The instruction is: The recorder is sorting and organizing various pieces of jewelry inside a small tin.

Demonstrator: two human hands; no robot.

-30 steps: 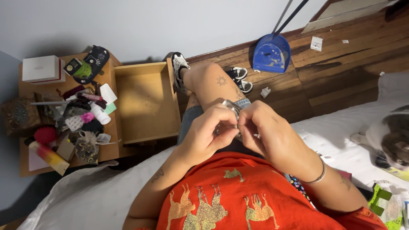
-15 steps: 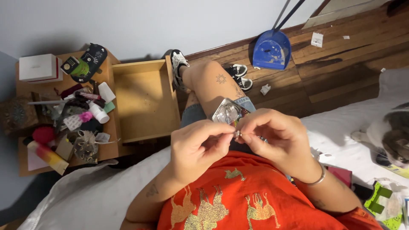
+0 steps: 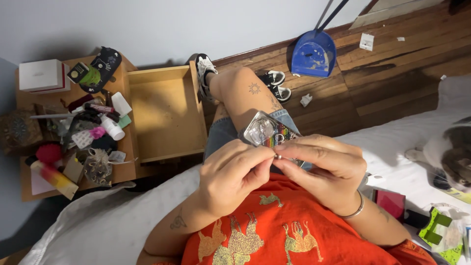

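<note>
Head view: our left hand (image 3: 234, 177) and right hand (image 3: 321, 169) meet at centre frame, fingertips pinching a small metal piece (image 3: 277, 156) between them. A clear packet (image 3: 269, 133) with rainbow beads lies on our knee at 12 o'clock from the hands. An open drawer (image 3: 167, 118) sits at 10 o'clock, a cat (image 3: 454, 147) at 3.

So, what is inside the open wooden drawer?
The open drawer shows only its bare wooden bottom; nothing lies inside. Its near right corner is covered by the person's knee, so that part stays unseen.
</note>
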